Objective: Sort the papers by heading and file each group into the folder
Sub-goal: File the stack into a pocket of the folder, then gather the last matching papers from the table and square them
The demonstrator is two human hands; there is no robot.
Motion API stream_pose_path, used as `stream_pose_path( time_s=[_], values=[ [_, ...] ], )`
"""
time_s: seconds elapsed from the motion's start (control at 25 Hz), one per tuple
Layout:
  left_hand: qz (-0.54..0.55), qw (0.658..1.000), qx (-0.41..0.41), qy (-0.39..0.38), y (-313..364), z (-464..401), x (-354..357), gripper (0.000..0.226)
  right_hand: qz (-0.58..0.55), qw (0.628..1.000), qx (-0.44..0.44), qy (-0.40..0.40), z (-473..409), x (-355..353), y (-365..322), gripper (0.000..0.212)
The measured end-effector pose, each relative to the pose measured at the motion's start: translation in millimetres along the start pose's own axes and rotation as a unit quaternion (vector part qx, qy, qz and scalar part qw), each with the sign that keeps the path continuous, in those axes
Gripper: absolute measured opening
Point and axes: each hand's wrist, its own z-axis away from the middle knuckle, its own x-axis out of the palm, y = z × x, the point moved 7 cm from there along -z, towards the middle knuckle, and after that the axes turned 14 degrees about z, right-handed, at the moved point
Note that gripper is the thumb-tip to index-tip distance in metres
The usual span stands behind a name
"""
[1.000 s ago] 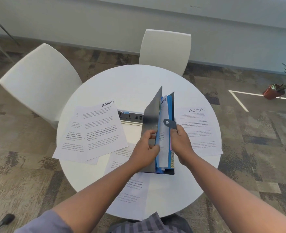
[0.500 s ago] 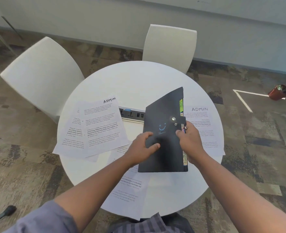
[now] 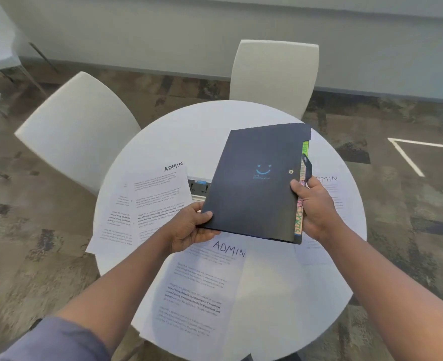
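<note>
A dark folder (image 3: 254, 183) with a blue smiley on its cover is closed and held above the round white table (image 3: 186, 126). My left hand (image 3: 189, 227) grips its near left corner. My right hand (image 3: 315, 209) grips its right edge, where coloured tabs stick out and a strap with a snap hangs loose. Sheets headed ADMIN lie on the table: a stack at the left (image 3: 152, 199), one at the near middle (image 3: 202, 287), and one at the right (image 3: 332, 188) partly hidden by my right hand and the folder.
Two white chairs stand at the table, one at the far left (image 3: 77, 126) and one behind it (image 3: 275, 74). A power socket strip (image 3: 198, 187) is set in the table's middle, partly under the folder. Patterned carpet surrounds the table.
The folder went from standing open to closed, then rose off the table and shifted right. My left hand moved from the cover to its near left corner. The near ADMIN sheet is now uncovered.
</note>
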Motion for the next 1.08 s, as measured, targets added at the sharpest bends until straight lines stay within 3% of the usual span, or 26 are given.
stream_pose_path(
  time_s=[0.2, 0.44, 0.56, 0.72, 0.92, 1.08],
  values=[
    [-0.004, 0.995, 0.071, 0.073, 33, -44, 6, 0.024, 0.084, 0.989, 0.092, -0.075, -56, 4, 25, 0.042],
    [-0.01, 0.986, 0.071, 0.149, 63, -103, 7, 0.022, 0.211, 0.948, 0.194, -0.141, -121, 2, 46, 0.047],
    [-0.006, 0.977, 0.081, 0.199, 71, -126, 3, 0.019, 0.183, 0.956, 0.192, -0.126, -148, 7, 52, 0.048],
    [0.031, 0.961, 0.11, 0.254, 79, -146, 0, 0.022, 0.156, 0.965, 0.193, -0.087, -176, 8, 64, 0.065],
    [-0.016, 0.962, 0.13, 0.241, 83, -148, 9, 0.046, 0.233, 0.954, 0.169, -0.083, -179, 9, 71, 0.06],
    [-0.076, 0.96, 0.156, 0.219, 86, -125, 8, 0.056, 0.295, 0.95, 0.089, -0.044, -153, 4, 68, 0.054]
  ],
)
